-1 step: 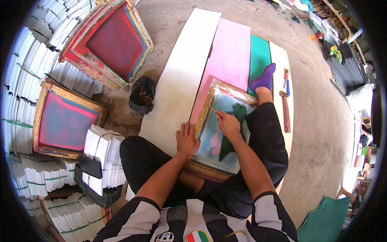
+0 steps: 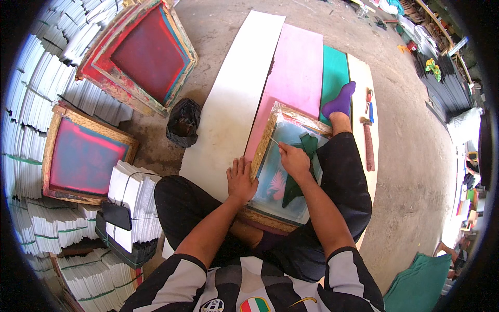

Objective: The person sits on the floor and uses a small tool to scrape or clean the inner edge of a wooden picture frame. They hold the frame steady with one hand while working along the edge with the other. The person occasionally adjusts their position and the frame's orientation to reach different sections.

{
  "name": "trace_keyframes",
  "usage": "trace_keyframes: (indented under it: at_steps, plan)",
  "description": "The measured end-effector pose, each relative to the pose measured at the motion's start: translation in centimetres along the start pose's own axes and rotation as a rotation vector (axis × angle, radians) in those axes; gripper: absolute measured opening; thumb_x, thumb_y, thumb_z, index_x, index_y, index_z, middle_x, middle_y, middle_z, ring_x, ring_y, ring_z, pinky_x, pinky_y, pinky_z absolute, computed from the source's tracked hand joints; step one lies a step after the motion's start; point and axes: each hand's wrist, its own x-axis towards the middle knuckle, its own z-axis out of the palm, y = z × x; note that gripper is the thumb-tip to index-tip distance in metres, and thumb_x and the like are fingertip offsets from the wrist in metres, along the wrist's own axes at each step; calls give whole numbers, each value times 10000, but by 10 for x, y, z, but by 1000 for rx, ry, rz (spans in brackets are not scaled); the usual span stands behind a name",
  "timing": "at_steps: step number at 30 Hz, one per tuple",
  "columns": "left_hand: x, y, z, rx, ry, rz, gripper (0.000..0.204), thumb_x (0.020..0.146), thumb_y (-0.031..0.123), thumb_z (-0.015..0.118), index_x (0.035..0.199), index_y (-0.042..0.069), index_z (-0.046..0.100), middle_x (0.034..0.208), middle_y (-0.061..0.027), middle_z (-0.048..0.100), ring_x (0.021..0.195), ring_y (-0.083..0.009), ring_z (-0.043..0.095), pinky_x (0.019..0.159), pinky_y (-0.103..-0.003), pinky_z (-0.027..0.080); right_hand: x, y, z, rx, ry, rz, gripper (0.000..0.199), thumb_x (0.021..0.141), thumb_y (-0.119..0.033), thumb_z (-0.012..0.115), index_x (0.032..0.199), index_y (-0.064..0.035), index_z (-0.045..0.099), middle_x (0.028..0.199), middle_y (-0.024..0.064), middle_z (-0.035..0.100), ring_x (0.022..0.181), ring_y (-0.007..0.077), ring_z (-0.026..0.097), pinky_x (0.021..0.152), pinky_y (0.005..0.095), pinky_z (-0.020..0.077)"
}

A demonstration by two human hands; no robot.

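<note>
Across my lap lies a wooden-framed printing screen (image 2: 270, 136), tilted, with a pale blue mesh and a pink leaf-like motif. My right hand (image 2: 295, 162) is closed round a thin metal-shafted tool (image 2: 274, 140); its handle is hidden in the fist. The shaft's tip meets the frame's left bar near the upper corner. My left hand (image 2: 241, 179) rests with fingers stretched out along the outer left side of the frame, thumb against the wood. Under my right wrist, a crumpled dark green cloth or sheet piece (image 2: 309, 144) lies on the mesh.
Long white (image 2: 234, 78), pink (image 2: 296, 67) and green sheets (image 2: 335, 67) lie beneath me. A hammer (image 2: 368, 143) and a red-and-blue-handled tool (image 2: 369, 101) lie right. Left are a black plastic bag (image 2: 184, 122), red-stained screens (image 2: 148, 57), another screen (image 2: 86, 156) and white stacks (image 2: 136, 200).
</note>
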Motion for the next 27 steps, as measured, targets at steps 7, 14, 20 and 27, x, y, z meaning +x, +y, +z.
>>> trace_keyframes:
  at_steps: [7, 14, 20, 27]
  plan:
    - [0, -1, 3, 7, 25, 19, 804, 896, 374, 645, 1579, 85, 336, 1688, -206, 227, 1575, -400, 141, 1229, -607, 138, -2, -12, -3, -106, 35, 7, 300, 1004, -335, 579, 1248, -248, 730, 974, 172, 758, 901, 407, 727, 807, 532, 583]
    - [0, 0, 1, -16, -1, -2, 805, 896, 370, 641, 1582, 76, 339, 1692, -203, 221, 1575, -401, 145, 1229, -616, 141, -3, -31, -8, -234, -31, -3, 328, 1007, -270, 544, 1296, -224, 691, 952, 191, 749, 895, 416, 730, 797, 543, 588]
    - [-1, -1, 5, 2, 26, 10, 794, 894, 363, 645, 1570, 67, 354, 1687, -198, 232, 1575, -397, 147, 1229, -621, 148, 3, -49, 9, -337, -73, 42, 356, 1000, -215, 528, 1327, -162, 658, 922, 204, 741, 919, 421, 730, 807, 532, 596]
    - [0, -1, 2, -13, 34, -5, 785, 887, 357, 659, 1558, 72, 368, 1682, -192, 243, 1572, -394, 153, 1224, -617, 167, 2, -8, 4, -63, -6, -92, 324, 1005, -257, 595, 1282, -139, 716, 929, 230, 734, 901, 440, 721, 778, 516, 575]
